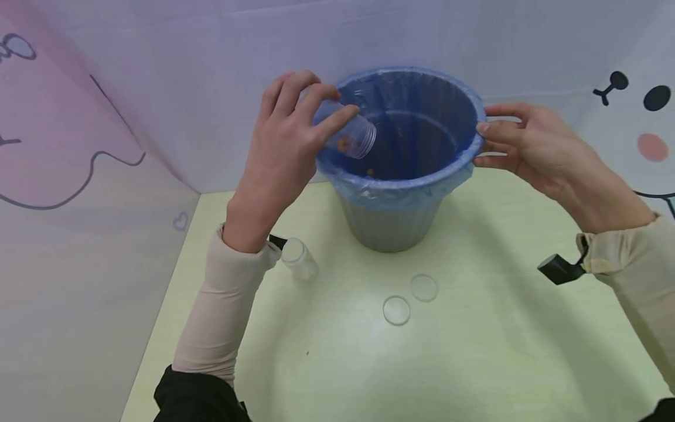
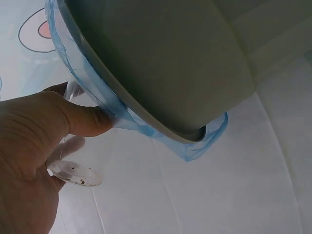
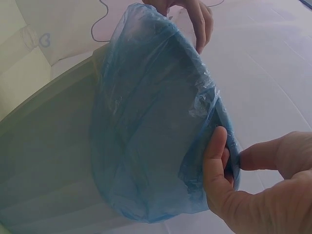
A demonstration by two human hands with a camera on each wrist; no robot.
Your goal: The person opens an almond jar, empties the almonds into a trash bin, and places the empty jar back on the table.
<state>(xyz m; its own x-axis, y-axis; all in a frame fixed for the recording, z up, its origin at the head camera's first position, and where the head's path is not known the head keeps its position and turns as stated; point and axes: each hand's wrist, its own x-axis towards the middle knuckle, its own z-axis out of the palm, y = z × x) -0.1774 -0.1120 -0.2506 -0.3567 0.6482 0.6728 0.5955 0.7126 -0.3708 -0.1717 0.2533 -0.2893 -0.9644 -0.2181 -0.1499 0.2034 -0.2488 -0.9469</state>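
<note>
My left hand [image 1: 290, 135] grips a clear plastic jar [image 1: 360, 136], tilted with its threaded mouth over the rim of a grey bin. Small brownish bits show inside the jar, and one shows in the bin just below its mouth. Dark specks cling near the jar's base [image 2: 75, 174] in the left wrist view. A blue plastic liner [image 1: 401, 193] lines the bin [image 1: 390, 225] and folds over its rim. At the bin's right side, my right hand [image 1: 543, 146] pinches the rim and liner between thumb and fingers, also seen in the right wrist view.
A second clear jar [image 1: 300, 261] stands on the pale green table [image 1: 474, 346], beside my left wrist. Two clear ring-like discs [image 1: 396, 310] lie in front of the bin. Behind it hangs a white cloth backdrop [image 1: 237, 53] with cartoon prints.
</note>
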